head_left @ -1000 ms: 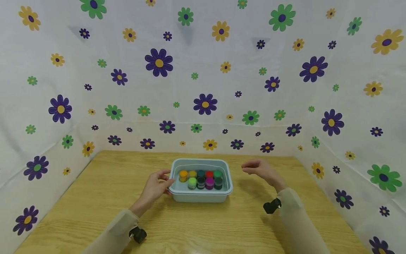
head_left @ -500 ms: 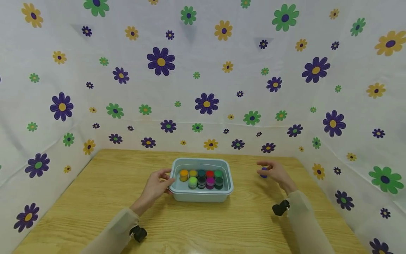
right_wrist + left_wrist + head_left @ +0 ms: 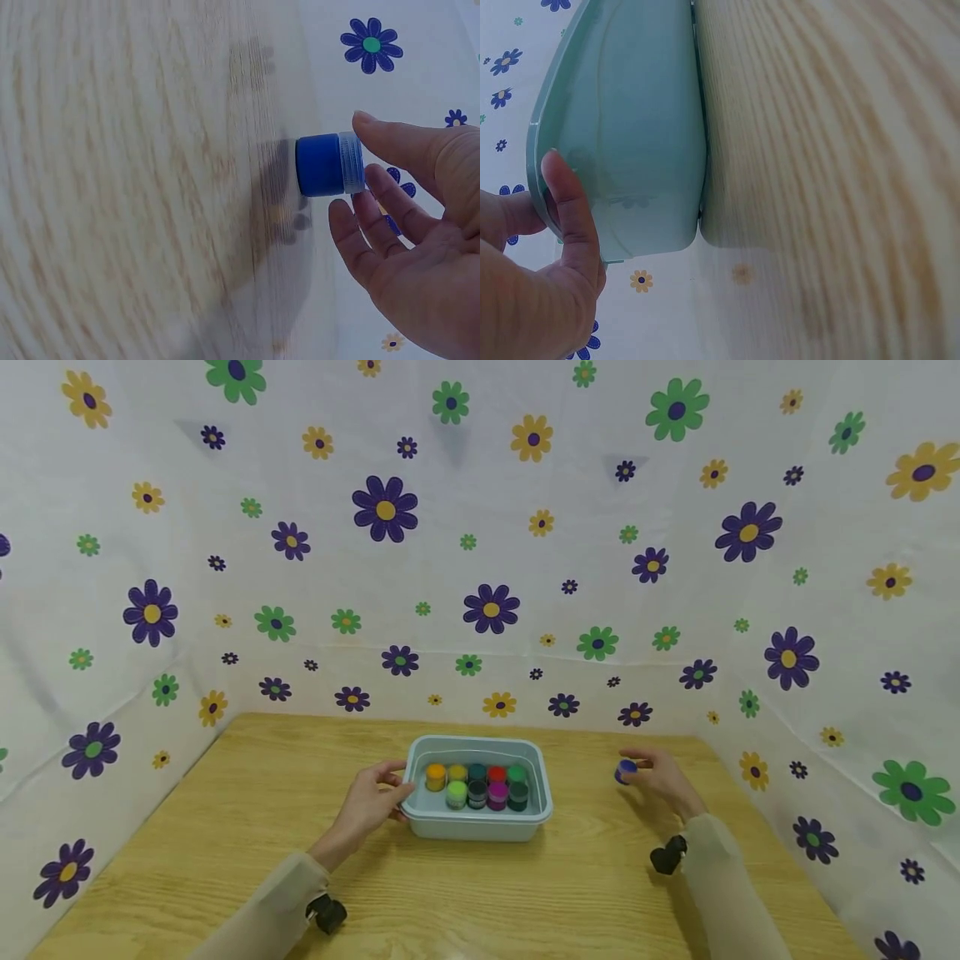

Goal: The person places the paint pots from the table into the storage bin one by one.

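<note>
The light-blue plastic box [image 3: 472,829] stands mid-table with several small paint jars [image 3: 497,795] in two rows inside. At its left end my left hand [image 3: 369,797] pinches the rim, thumb on one side and fingers on the other. The left wrist view shows the box wall [image 3: 645,135] close up. To the right of the box, a blue paint jar [image 3: 321,165] with a clear lid [image 3: 351,163] stands on the table. My right hand [image 3: 663,781] is right beside that jar. Its thumb and fingers are spread loosely around the lid; whether any fingertip touches it is hard to tell.
The wooden table [image 3: 480,893] runs back to a white cloth [image 3: 420,560] printed with flowers. This cloth also hangs along the left and right sides. A small black camera [image 3: 327,913] sits on the left wrist, and another black camera [image 3: 667,855] on the right.
My right hand has moved right, away from the box. The blue jar, unseen at first, now stands on the table, with the hand drawn slightly off it. The left hand stays on the rim.
</note>
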{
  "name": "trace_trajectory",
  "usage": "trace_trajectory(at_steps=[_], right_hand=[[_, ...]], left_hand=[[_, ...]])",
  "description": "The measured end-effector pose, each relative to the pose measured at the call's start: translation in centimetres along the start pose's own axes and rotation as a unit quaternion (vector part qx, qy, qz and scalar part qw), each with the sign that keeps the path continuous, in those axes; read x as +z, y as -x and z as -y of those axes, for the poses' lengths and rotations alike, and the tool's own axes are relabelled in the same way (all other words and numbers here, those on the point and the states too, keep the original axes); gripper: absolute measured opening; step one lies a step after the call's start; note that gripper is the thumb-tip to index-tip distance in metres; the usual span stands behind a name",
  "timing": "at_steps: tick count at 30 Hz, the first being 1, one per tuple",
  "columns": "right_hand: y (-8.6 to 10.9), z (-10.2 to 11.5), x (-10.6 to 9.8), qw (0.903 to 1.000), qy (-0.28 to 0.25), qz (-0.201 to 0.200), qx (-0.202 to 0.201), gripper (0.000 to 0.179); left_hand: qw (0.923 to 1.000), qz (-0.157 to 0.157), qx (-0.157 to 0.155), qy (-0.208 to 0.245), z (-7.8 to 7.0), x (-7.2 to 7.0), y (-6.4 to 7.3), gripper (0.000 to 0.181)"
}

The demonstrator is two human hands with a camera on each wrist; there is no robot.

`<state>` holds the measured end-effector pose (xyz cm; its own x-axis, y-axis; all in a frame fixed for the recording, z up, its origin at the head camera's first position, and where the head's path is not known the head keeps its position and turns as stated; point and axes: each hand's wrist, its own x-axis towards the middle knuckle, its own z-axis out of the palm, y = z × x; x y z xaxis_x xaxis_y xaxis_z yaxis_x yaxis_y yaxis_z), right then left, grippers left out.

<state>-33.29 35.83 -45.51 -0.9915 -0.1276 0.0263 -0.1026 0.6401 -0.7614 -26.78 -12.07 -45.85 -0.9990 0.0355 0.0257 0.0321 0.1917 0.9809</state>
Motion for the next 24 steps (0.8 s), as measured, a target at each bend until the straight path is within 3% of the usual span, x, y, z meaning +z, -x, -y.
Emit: trace_trajectory(at_steps=[9,18,24], right_hand=[[-0.08,-0.27,0.05,0.9999,0.011,-0.007,0.011,0.046],[-0.27,-0.68,0.41,0.9999,0.005,0.004,-0.010,0.044],[-0.36,-0.76,0.48,0.9999,0.013,0.009,-0.004,0.045]], left_hand=[[1.0000,0.004,0.008,0.002,0.20,-0.10,-0.20,0.044],[0.9999,0.006,0.008,0.008,0.09,-0.09,-0.03,0.044],[1.0000,0.002,0.003,0.005,-0.10,-0.02,0.01,0.043]])
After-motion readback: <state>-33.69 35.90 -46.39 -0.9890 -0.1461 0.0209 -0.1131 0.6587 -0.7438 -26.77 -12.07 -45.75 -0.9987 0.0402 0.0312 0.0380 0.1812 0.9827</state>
